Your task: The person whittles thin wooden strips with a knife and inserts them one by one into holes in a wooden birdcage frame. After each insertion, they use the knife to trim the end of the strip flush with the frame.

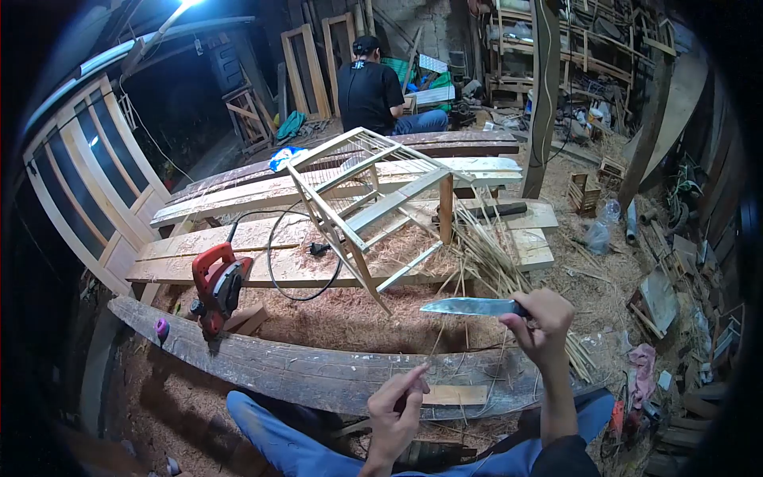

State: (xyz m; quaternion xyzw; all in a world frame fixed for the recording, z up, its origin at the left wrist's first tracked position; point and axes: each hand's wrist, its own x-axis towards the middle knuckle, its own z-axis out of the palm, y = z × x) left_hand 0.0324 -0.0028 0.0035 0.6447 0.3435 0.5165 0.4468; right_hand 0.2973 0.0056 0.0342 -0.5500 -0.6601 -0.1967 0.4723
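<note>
My right hand [544,319] is wrapped round the handle of a knife [469,307], its broad blade pointing left, held above the near plank. Lower and to the left, my left hand [395,413] has its fingers pinched together. A thin stick [435,347] rises from its fingertips, apart from the blade. Beyond the knife lies a loose bundle of thin sticks [489,258]. A slatted wooden frame [397,208] rests tilted across the planks, left of the bundle. Beneath my hands runs a worn plank [318,380] with a short pale wood piece [453,396] on it.
A red power planer [216,286] stands at left by a purple roll [163,327]; its black cable [274,258] loops over the long boards [286,242]. Shavings cover the floor. A person in black [370,91] sits at the back. A post [544,103] stands at right.
</note>
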